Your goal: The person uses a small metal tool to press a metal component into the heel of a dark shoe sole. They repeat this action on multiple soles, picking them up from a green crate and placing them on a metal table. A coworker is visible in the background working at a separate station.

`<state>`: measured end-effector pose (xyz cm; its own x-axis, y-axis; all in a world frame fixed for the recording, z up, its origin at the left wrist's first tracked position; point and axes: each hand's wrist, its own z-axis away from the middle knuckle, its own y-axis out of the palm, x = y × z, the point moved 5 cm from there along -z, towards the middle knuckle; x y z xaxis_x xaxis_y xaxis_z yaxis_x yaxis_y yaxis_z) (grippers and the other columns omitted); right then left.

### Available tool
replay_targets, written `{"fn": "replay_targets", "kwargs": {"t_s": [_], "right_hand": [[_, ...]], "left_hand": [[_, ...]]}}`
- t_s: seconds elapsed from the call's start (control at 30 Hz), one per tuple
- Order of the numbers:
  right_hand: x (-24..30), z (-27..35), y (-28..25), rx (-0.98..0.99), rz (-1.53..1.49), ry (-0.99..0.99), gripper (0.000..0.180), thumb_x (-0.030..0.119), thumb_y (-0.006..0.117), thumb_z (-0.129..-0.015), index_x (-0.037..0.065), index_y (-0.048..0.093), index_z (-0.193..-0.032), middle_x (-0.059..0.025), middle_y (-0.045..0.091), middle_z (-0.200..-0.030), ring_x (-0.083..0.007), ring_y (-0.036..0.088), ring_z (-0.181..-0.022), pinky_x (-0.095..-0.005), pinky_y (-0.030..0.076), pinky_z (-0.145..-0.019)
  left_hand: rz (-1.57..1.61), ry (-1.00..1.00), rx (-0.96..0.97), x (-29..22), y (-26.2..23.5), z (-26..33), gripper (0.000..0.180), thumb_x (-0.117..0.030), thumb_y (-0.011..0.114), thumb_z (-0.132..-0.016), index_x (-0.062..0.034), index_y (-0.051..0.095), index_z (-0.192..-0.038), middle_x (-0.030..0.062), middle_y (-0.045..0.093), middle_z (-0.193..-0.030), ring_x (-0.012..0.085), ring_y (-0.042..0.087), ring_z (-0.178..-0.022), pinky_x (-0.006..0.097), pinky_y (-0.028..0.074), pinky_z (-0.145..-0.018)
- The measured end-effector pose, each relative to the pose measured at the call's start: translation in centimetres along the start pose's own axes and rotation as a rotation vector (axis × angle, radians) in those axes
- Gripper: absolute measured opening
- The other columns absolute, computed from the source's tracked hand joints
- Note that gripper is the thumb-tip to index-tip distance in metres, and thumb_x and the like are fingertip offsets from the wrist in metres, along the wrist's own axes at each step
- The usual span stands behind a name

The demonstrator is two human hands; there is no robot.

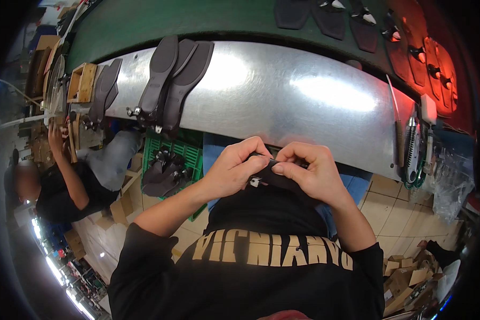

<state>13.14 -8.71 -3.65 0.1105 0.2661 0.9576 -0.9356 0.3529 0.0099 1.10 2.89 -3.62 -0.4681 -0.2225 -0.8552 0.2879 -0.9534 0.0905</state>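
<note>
Steel bench (282, 90) ahead; green crate (182, 150) holds dark soles (162, 173); left hand (233, 169), right hand (309, 172) fingers pinch black strap (274, 178).

A person seen from above wears a black long-sleeved top. Both sleeves are pushed up to just past the elbows, leaving the forearms bare. Large blocky lettering in a pale tan colour runs across the chest of the top, reading upside down from this view. Below the top, blue trousers show at the lap. The left hand (230, 169) and right hand (310, 173) are bare, with no gloves, rings, watch or bracelets visible. Fingernails are short and unpainted.
</note>
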Motion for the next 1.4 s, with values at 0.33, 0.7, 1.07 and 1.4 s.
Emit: {"fn": "replay_targets", "kwargs": {"t_s": [0.33,0.7,1.07,1.4], "right_hand": [[5.9,3.3,-13.5,-1.029,0.874,-0.555,0.028,0.007,0.066,-0.081,0.0,0.065,-0.108,-0.0172,0.061,-0.106,-0.0347,0.057,-0.098,-0.04,0.046,-0.085],[0.6,3.2,-12.0,-0.862,0.841,-0.374,0.021,0.0,0.056,-0.086,0.001,0.064,-0.106,-0.0151,0.057,-0.09,-0.0296,0.057,-0.083,-0.0361,0.047,-0.074],[-2.5,0.7,2.9,0.002,-0.394,0.019,0.059,0.003,0.05,-0.094,0.007,0.028,-0.149,-0.0054,0.06,-0.074,-0.0062,0.05,-0.057,-0.019,0.04,-0.053],[-2.4,1.1,1.9,-0.034,-0.471,0.008,0.034,0.01,0.045,-0.1,-0.001,0.053,-0.131,-0.0007,0.052,-0.07,-0.0051,0.043,-0.054,-0.0185,0.035,-0.048]], "left_hand": [[0.34,0.252,-0.304,-3.6,-5.2,0.5,0.041,-0.011,0.055,-0.093,0.0054,0.05,-0.13,0.0131,0.066,-0.101,0.0192,0.067,-0.082,0.027,0.058,-0.056],[0.777,0.165,-0.292,0.1,-4.3,-2.9,0.041,-0.025,0.041,-0.103,0.0044,0.047,-0.13,0.022,0.063,-0.112,0.0213,0.068,-0.095,0.018,0.042,-0.049],[0.981,-0.028,-0.274,2.1,-0.2,-2.4,0.03,-0.028,0.052,-0.098,-0.0028,0.056,-0.114,0.0121,0.068,-0.096,0.019,0.069,-0.083,0.022,0.041,-0.044],[0.854,0.026,-0.327,3.0,-0.1,-1.9,0.037,-0.039,0.051,-0.098,-0.0032,0.061,-0.099,0.0085,0.066,-0.078,0.0144,0.062,-0.063,0.023,0.036,-0.041]]}}
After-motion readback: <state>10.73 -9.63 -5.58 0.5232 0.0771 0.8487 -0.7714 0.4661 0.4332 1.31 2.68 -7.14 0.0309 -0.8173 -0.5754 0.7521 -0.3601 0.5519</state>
